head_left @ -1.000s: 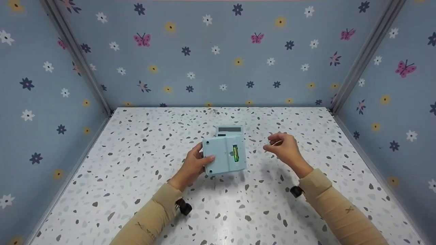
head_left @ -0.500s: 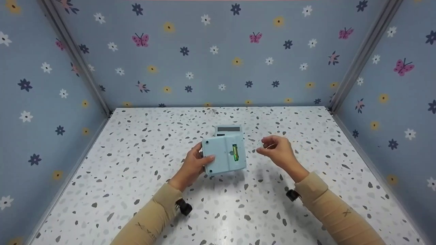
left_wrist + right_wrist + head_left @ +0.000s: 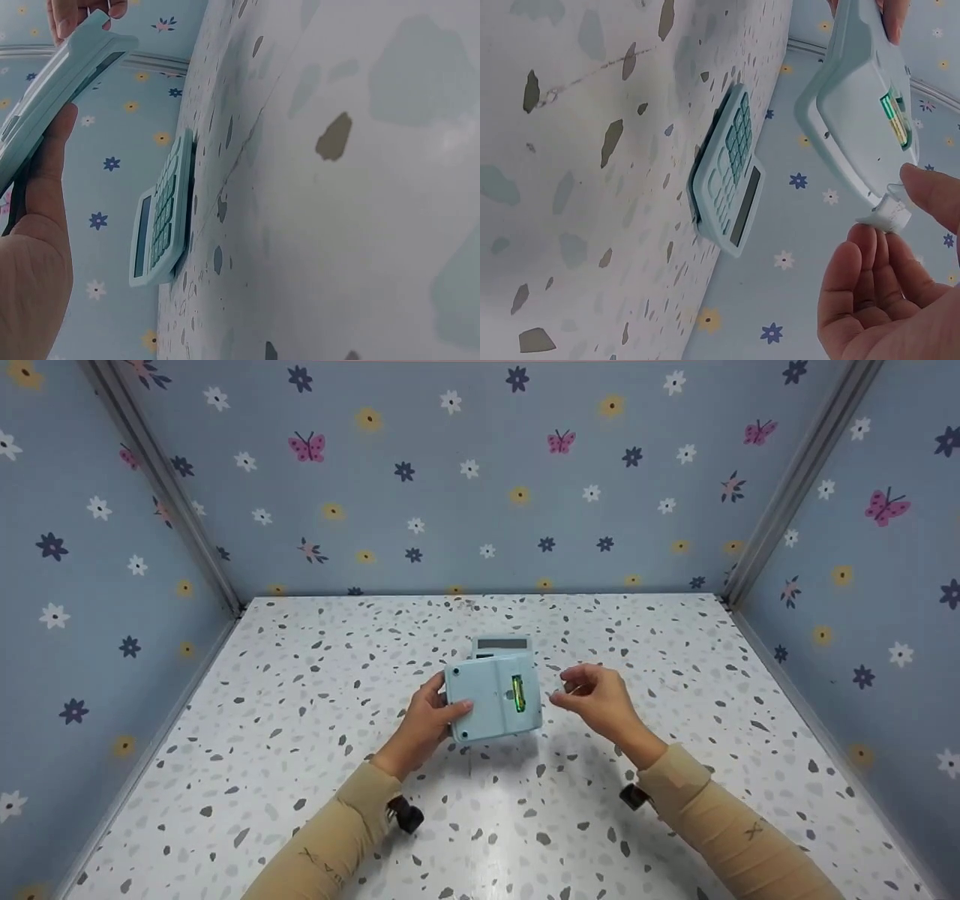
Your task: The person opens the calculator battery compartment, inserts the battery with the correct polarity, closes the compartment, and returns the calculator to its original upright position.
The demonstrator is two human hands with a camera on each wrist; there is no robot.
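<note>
My left hand (image 3: 420,727) grips a pale blue calculator (image 3: 478,701) by its left side, above the table. Its back faces up, with the thumb lying on it and the fingers beneath. A green battery (image 3: 518,694) sits in the uncovered slot near the calculator's right side. Just to the right of it is my right hand (image 3: 600,701). In the right wrist view, that thumb and fingertips pinch a small pale blue battery cover (image 3: 889,215) close to the calculator's edge; whether the two touch I cannot tell.
A second pale blue calculator (image 3: 724,176) lies keys up on the speckled white table (image 3: 337,810), behind and partly hidden by the held one. Blue flower-patterned panels (image 3: 480,472) enclose the back and both sides.
My right hand has moved left with the battery cover, closer to the held calculator. The left hand and its calculator have stayed almost still.
</note>
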